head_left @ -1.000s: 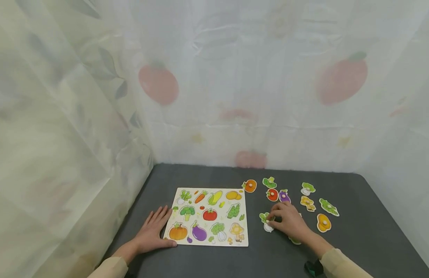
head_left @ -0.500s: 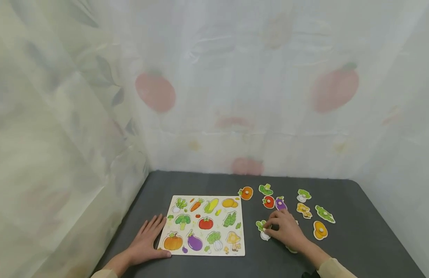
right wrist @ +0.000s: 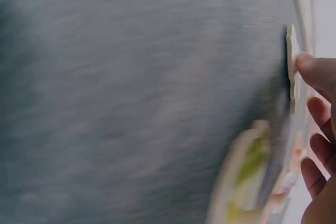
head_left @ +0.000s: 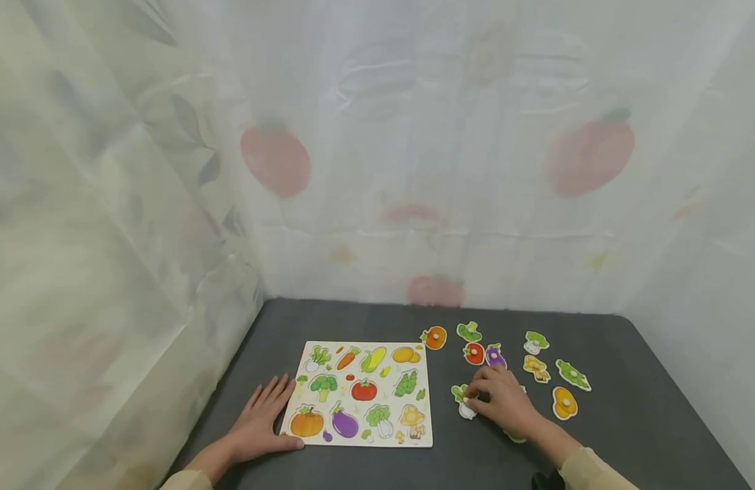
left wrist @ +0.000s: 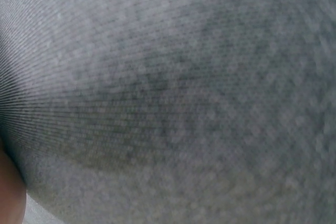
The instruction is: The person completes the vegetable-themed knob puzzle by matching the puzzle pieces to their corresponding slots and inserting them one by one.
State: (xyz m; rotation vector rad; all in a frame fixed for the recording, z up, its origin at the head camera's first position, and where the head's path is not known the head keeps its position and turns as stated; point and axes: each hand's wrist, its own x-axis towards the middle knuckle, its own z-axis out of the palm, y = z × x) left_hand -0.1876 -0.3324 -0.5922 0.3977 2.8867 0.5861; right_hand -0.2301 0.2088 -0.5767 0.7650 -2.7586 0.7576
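A cream puzzle board (head_left: 386,391) with pictures of vegetables lies on the dark table. My left hand (head_left: 264,418) rests at its lower left corner with spread fingers, the thumb along the front edge. Right of the board, my right hand (head_left: 505,401) pinches a white radish puzzle piece (head_left: 460,398) with green leaves. In the right wrist view, the thumb (right wrist: 314,72) meets that radish piece (right wrist: 291,72) edge-on; whether it is off the table I cannot tell. A corn-coloured piece (right wrist: 244,177) lies close by, mostly under the hand in the head view.
Beyond the right hand lie pumpkin (head_left: 434,337), broccoli (head_left: 469,331), tomato (head_left: 473,353) and eggplant (head_left: 495,355) pieces. Farther right are bok choy (head_left: 536,342), mushroom (head_left: 537,368), pea pod (head_left: 573,375) and potato (head_left: 564,403) pieces. A patterned curtain (head_left: 377,170) encloses the table.
The head view has tilted, so the whole scene sits lower in the picture than a second ago. Both hands keep nearly the same places relative to the board and pieces.
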